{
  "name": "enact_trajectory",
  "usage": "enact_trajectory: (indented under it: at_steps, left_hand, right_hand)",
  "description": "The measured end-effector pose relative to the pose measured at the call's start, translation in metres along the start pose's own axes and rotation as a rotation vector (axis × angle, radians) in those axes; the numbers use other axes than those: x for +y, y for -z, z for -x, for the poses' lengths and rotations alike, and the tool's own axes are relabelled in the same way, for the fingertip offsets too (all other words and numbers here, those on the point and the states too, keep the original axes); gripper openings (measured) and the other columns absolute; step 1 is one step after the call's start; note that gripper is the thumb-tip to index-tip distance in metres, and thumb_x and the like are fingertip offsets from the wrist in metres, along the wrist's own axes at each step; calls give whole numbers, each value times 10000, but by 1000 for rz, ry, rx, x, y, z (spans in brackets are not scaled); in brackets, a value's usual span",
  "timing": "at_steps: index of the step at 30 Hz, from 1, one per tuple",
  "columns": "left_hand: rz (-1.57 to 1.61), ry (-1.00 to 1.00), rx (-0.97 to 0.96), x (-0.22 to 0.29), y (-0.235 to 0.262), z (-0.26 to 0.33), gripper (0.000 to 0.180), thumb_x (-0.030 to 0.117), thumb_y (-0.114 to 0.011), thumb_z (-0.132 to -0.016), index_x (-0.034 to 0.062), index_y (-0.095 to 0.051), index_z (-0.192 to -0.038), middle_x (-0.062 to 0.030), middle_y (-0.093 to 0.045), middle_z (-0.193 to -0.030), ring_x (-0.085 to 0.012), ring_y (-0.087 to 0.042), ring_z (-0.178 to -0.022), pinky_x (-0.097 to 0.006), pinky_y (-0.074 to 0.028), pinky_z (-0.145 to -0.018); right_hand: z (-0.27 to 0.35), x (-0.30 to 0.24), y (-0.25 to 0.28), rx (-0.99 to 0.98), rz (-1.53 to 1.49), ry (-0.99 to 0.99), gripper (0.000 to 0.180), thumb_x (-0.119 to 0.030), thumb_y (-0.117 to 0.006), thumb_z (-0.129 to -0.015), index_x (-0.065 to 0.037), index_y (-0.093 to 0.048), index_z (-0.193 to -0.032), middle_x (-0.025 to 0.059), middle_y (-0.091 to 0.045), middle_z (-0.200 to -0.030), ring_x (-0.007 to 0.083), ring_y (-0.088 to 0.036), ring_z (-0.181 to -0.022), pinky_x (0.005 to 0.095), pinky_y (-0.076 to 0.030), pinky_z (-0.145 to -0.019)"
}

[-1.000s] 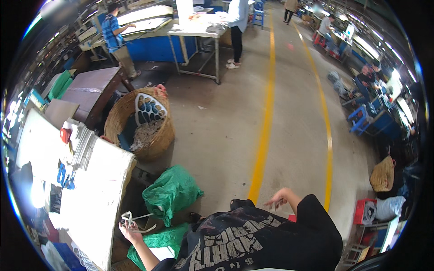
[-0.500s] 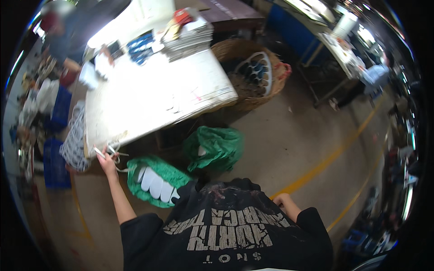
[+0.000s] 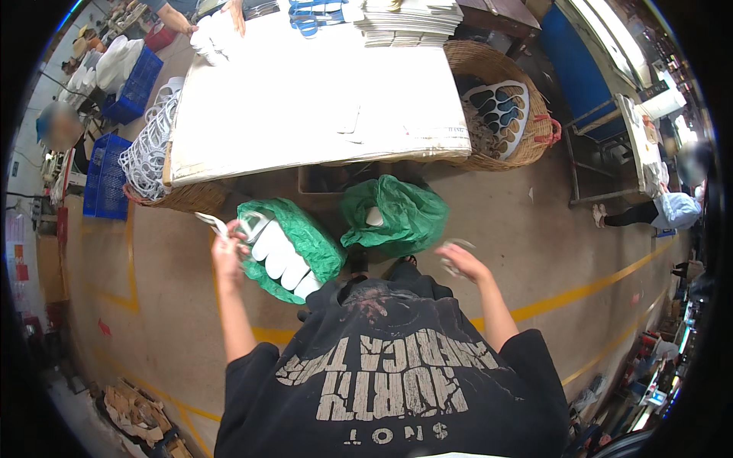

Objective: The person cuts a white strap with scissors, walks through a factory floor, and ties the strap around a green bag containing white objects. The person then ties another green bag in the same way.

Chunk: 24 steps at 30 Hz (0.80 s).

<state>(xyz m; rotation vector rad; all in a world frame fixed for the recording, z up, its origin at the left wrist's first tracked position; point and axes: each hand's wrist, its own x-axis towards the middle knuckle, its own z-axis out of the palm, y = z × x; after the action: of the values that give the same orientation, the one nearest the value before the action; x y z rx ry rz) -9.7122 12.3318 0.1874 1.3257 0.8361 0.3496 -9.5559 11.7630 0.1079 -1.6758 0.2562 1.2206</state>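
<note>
Landmark: the white table (image 3: 305,114), a big pale top straight ahead of me, past the two green bags on the floor.
My left hand (image 3: 227,252): raised on the near side of the table, below its left corner, fingers pinched on a white plastic piece (image 3: 214,224) that sticks out up and to the left.
Left green bag (image 3: 294,248): on the floor just beside my left hand, on the near side of the table, open, with a row of white moulded pieces (image 3: 281,259) showing inside.
My right hand (image 3: 458,262): out to my right, well apart from the left one, below the table's right end; the fingers curl around something thin and pale, blurred, so I cannot tell if they grip it.
Right green bag (image 3: 397,214): between my hands, close under the table's near edge, crumpled, one white piece in its mouth.
Round wicker basket (image 3: 508,114): touching the table's right end, holding a white sheet with dark oval holes.
Left basket (image 3: 164,172): at the table's left corner, piled with white loops.
Paper stacks (image 3: 412,15): on the table's far edge.
Another person's hands (image 3: 229,11): at the table's far side.
</note>
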Motion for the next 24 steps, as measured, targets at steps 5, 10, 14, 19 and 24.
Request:
enact_trajectory:
  at_steps: [5,10,14,19,24]
  left_hand:
    - [-9,298,-81,-79,-42,69,366,2,-450,-896,29,-614,-1222,-37,-585,-903,-97,-542,-606,-225,-473,-561]
    - [147,517,-34,-129,-34,123,340,34,-494,-907,36,-600,-1231,-50,-601,-900,-111,-555,-605,-250,-482,-538]
    - [122,531,126,-146,-9,149,329,26,-475,-901,23,-612,-1199,-50,-614,-878,-99,-552,-593,-233,-476,-535]
    - [140,494,226,-151,11,152,330,45,-460,-900,32,-602,-1198,-54,-619,-871,-97,-549,-588,-235,-474,-531]
    - [-138,408,111,-151,1,129,295,57,-495,-882,34,-626,-1146,-61,-618,-864,-98,-542,-624,-253,-468,-565]
  right_hand:
    - [-32,-145,-133,-928,96,222,283,-255,-530,-1012,-83,-601,-1226,-42,-541,-998,60,-502,-932,232,-419,-849]
    - [-130,-167,-160,-477,527,190,206,-280,-630,-940,-97,-691,-1014,-7,-619,-827,80,-506,-642,259,-441,-574]
    - [-199,-175,-155,350,60,465,404,-298,-619,-931,7,-593,-1195,126,-679,-1030,222,-644,-914,342,-505,-807]
    - [-228,-148,-142,530,442,308,711,-502,-518,-924,6,-416,-1412,313,-552,-1296,450,-526,-1227,468,-410,-1053]
    - [-197,-101,-161,-85,501,176,586,-466,-549,-930,-26,-558,-1316,145,-655,-1233,260,-625,-1125,390,-464,-967]
